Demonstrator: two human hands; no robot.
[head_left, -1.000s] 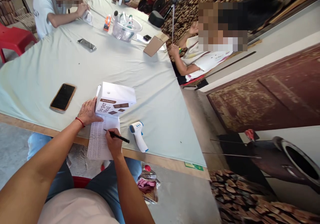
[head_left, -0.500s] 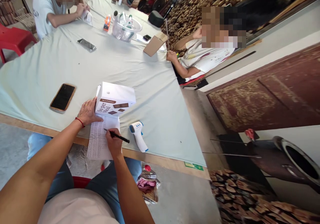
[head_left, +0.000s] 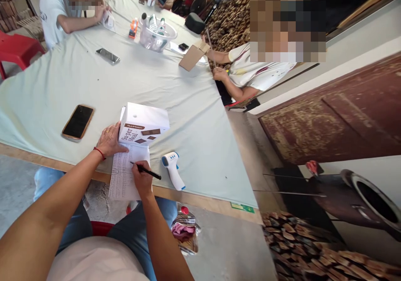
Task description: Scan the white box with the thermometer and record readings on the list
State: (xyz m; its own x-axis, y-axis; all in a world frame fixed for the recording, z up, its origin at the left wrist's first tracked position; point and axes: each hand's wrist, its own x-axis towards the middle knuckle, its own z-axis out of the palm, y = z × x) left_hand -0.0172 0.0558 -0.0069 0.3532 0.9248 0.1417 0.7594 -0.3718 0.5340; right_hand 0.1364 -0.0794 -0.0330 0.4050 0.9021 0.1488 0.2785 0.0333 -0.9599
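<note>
So the nearest thing is a handwritten sheet point(head_left: 120, 185), long side running away from the wearer, its lower end hanging past the edge of the desk point(head_left: 200, 147). Right hand point(head_left: 143, 177) is over its right side, fingers point(head_left: 139, 165) clamped on a black pen point(head_left: 151, 172). The pen lies slantwise across the page, tip aimed left and a bit away, tail off to the right. Can't tell if the tip actually touches.

An infrared thermometer point(head_left: 173, 171) lies just right of that hand. Left hand point(head_left: 108, 142) is farther up the page than the right: thumb spread apart and down on the sheet, the other fingers reaching to the left side of a "Super Meal" box point(head_left: 144, 125) standing over the sheet's top end. Its fingertips are partly hidden.

Smartphone point(head_left: 78, 122) to the left, a 2nd phone point(head_left: 107, 56) farther out, then a clear basin point(head_left: 171, 31) of bottles and 3 people around the far side.
</note>
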